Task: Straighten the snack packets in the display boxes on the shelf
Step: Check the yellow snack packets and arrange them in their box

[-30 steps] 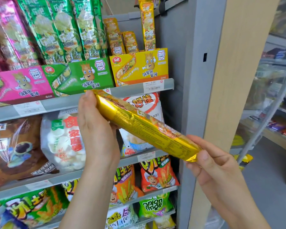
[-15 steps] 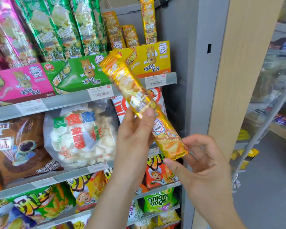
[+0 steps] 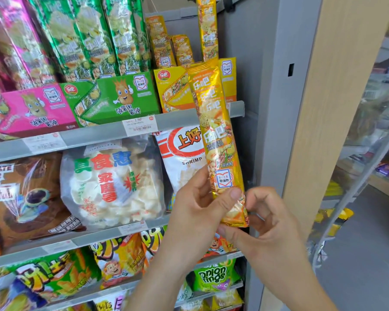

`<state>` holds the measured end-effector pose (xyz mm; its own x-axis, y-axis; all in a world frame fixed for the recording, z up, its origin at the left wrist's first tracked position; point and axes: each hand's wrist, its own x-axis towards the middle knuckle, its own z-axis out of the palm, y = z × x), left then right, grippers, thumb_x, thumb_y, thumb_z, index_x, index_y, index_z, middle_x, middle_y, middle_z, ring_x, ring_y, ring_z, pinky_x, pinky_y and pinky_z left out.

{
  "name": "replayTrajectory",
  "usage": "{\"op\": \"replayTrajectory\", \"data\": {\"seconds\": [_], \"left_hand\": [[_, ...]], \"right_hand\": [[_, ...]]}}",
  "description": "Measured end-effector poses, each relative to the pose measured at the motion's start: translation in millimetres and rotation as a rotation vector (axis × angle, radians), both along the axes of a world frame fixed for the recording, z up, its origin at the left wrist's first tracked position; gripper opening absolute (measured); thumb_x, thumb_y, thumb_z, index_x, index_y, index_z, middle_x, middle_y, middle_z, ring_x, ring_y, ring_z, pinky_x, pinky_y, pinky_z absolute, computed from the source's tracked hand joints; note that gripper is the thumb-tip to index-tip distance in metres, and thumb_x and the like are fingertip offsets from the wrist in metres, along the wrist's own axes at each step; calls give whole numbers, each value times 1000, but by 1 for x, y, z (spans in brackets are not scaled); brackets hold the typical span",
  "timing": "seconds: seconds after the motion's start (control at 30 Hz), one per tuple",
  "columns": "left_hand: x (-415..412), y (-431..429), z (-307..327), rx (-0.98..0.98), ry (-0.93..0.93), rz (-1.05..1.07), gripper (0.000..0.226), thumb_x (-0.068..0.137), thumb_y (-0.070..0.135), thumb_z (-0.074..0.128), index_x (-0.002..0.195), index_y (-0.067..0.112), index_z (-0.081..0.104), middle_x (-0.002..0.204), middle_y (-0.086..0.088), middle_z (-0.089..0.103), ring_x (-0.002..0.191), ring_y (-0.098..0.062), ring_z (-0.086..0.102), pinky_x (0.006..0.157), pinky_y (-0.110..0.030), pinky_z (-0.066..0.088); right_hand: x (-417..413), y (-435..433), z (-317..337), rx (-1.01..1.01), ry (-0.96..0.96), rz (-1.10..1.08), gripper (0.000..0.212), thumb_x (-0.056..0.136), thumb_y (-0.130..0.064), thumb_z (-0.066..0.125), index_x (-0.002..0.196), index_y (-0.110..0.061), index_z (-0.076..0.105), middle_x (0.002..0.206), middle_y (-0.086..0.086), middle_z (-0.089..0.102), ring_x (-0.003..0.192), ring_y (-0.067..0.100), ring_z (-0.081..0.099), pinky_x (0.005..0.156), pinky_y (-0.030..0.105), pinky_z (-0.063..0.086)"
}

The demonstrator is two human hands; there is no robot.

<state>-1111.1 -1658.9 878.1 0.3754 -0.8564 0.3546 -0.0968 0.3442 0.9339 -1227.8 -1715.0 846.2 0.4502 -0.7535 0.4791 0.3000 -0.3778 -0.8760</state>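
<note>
Packet [image 3: 213, 131], yellow, held near upright, its top overlapping the front of the yellow box [image 3: 173, 90] on the top shelf [image 3: 99, 135]. Left hand [image 3: 195, 212] grips its lower part, thumb across the front. Right hand [image 3: 270, 223] curls round the bottom end, thumb beneath. Green box [image 3: 112, 97] sits just left of the yellow one.
</note>
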Motion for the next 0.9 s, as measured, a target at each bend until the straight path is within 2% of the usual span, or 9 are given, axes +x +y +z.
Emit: {"op": "replayTrajectory", "data": {"seconds": [0.13,0.27,0.4,0.47,0.53,0.6,0.67,0.73,0.9], "left_hand": [[8,12,-2,50,-193,47,44,92,31,54,136,30,54,125,7,66,120,-14,59,101,-36,46],[10,25,-10,40,-356,15,48,97,39,46,143,48,39,143,30,45,136,5,36,109,-16,30],[1,31,-17,3,-551,68,53,101,42,42,149,50,21,149,33,32,140,5,30,108,-15,29],[-2,33,-19,-3,-690,212,57,100,47,41,150,51,15,144,33,40,129,3,46,99,-26,43],[-5,34,-21,32,-911,441,62,96,51,38,151,49,9,124,18,57,94,-11,66,69,-38,56],[-7,33,-21,137,-1089,567,65,95,49,35,152,44,5,101,1,59,59,-26,62,39,-39,50],[-6,33,-23,175,-1141,581,66,95,50,33,152,45,2,95,2,54,50,-24,56,34,-37,46],[-5,35,-30,103,-1032,503,61,95,55,32,150,53,5,100,11,50,62,-15,58,47,-38,52],[-3,35,-39,83,-218,174,61,79,60,58,134,61,32,104,9,64,88,-12,65,76,-26,52]], "right_hand": [[-18,-17,20,-143,212,123,30,70,-44,79,93,-33,63,97,-6,68,94,10,66,79,21,53],[-17,-35,47,12,-34,48,55,72,-42,73,122,-33,53,104,-6,70,90,10,70,74,28,58],[-3,-36,66,-17,-165,84,63,79,-22,71,136,-28,43,97,-6,72,80,9,71,63,21,56],[4,-35,70,-24,-208,150,53,89,-14,65,137,-26,44,101,-6,73,83,11,71,66,24,56],[9,-34,71,67,-210,268,45,95,-16,54,139,-27,48,112,-1,72,100,20,70,77,34,58],[15,-32,69,151,-179,343,43,94,-28,56,137,-30,50,120,1,70,110,25,67,83,41,58],[20,-27,65,149,-160,288,50,88,-32,64,135,-27,49,120,-2,69,109,20,68,82,40,59],[23,-26,62,158,-180,205,54,83,-26,66,135,-21,50,117,-1,69,105,19,69,79,37,58],[22,-26,63,294,-324,294,45,89,-20,60,131,-6,53,109,6,70,103,25,68,76,35,58]]}}
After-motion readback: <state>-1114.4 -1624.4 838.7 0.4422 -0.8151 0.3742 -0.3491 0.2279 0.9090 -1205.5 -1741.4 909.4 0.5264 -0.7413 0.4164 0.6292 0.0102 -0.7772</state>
